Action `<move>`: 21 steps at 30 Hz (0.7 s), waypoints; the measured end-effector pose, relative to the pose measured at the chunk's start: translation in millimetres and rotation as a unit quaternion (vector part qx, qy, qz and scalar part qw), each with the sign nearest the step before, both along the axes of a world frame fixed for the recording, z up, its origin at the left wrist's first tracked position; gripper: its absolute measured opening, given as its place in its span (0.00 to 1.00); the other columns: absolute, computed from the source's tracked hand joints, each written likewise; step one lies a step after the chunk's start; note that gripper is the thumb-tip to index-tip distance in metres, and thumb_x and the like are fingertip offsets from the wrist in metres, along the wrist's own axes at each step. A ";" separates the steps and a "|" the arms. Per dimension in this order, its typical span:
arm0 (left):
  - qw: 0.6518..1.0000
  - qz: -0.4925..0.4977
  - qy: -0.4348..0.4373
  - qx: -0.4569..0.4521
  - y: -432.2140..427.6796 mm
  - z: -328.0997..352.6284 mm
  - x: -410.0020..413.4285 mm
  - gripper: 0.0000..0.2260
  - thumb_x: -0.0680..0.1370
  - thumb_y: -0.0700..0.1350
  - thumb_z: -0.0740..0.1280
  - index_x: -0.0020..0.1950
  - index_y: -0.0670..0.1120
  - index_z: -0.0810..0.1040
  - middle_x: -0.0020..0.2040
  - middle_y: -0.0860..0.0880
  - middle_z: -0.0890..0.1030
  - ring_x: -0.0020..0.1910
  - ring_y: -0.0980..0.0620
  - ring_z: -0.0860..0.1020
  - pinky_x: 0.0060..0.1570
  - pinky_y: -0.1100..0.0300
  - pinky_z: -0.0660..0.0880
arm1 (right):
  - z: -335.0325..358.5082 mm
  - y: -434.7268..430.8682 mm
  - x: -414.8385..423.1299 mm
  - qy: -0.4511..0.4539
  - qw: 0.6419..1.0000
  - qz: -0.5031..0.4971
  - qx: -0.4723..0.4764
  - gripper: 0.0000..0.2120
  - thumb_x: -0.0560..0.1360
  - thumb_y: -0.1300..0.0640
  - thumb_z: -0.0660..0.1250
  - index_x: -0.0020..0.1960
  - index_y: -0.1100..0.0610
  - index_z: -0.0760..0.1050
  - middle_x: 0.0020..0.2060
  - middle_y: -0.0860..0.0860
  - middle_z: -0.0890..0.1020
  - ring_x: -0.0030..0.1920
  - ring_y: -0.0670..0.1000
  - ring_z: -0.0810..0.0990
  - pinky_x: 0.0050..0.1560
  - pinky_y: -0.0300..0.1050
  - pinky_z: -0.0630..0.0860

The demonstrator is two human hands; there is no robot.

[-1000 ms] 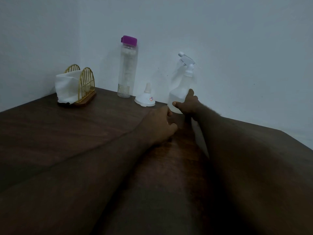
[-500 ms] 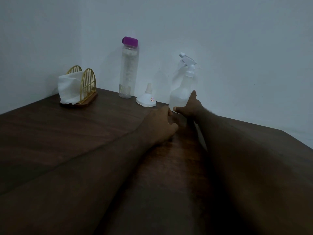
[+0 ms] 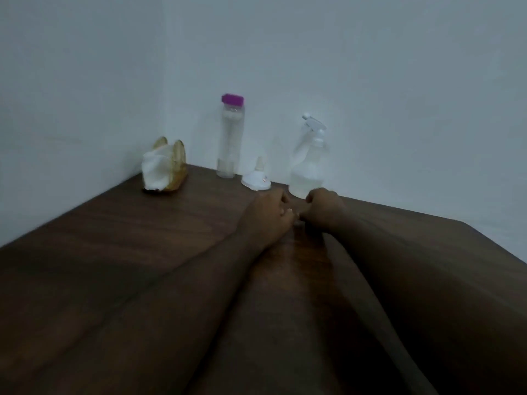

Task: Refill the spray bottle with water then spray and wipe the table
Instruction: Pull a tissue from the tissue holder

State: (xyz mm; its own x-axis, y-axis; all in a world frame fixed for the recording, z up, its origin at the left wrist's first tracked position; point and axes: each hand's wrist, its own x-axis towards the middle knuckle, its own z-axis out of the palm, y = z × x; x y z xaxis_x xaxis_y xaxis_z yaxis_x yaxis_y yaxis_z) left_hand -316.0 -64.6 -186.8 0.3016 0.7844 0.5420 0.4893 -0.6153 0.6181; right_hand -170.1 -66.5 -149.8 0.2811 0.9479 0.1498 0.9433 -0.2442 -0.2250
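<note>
Resting curled and empty, left hand (image 3: 269, 215) and right hand (image 3: 323, 208) leave spray bottle (image 3: 308, 169) capped, refill unstarted, bench (image 3: 114, 238) unwiped.

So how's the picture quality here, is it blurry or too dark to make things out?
Head view: dim and bluish, forearms and near table almost black; motion blur smears the napkin holder and softens the spray bottle; a faint sheen on the wood between the left hand and right hand; table edges look splayed by the wide lens.
</note>
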 end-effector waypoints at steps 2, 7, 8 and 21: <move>1.000 0.007 0.002 0.008 -9.2 0.6 -21.8 0.06 0.75 0.46 0.68 0.50 0.47 0.78 0.39 0.52 0.78 0.39 0.56 0.76 0.42 0.56 0.77 | 5.6 -15.4 -20.2 -0.017 0.999 0.032 0.034 0.08 0.75 0.55 0.70 0.42 0.58 0.76 0.41 0.53 0.81 0.48 0.55 0.79 0.46 0.45 0.74; 0.996 0.088 0.016 0.012 -11.6 0.1 -102.2 0.05 0.77 0.48 0.66 0.44 0.48 0.78 0.38 0.52 0.79 0.37 0.57 0.76 0.40 0.55 0.77 | 12.7 -28.3 -90.2 -0.015 0.985 0.141 0.093 0.13 0.74 0.53 0.71 0.35 0.56 0.72 0.36 0.52 0.78 0.40 0.51 0.74 0.40 0.42 0.67; 0.993 0.115 0.014 0.008 -8.1 0.7 -122.1 0.05 0.77 0.48 0.66 0.44 0.48 0.78 0.38 0.52 0.79 0.37 0.57 0.76 0.40 0.56 0.77 | 13.5 -27.0 -107.2 -0.010 0.981 0.167 0.099 0.16 0.74 0.52 0.71 0.33 0.55 0.70 0.35 0.51 0.76 0.38 0.50 0.74 0.39 0.42 0.66; 0.967 0.240 -0.065 0.047 67.9 -3.7 -216.1 0.14 0.78 0.44 0.64 0.63 0.45 0.74 0.55 0.44 0.79 0.50 0.46 0.78 0.49 0.51 0.78 | 10.4 51.4 -226.3 0.146 0.953 0.215 0.156 0.13 0.77 0.61 0.63 0.60 0.59 0.75 0.53 0.57 0.82 0.54 0.56 0.79 0.53 0.47 0.75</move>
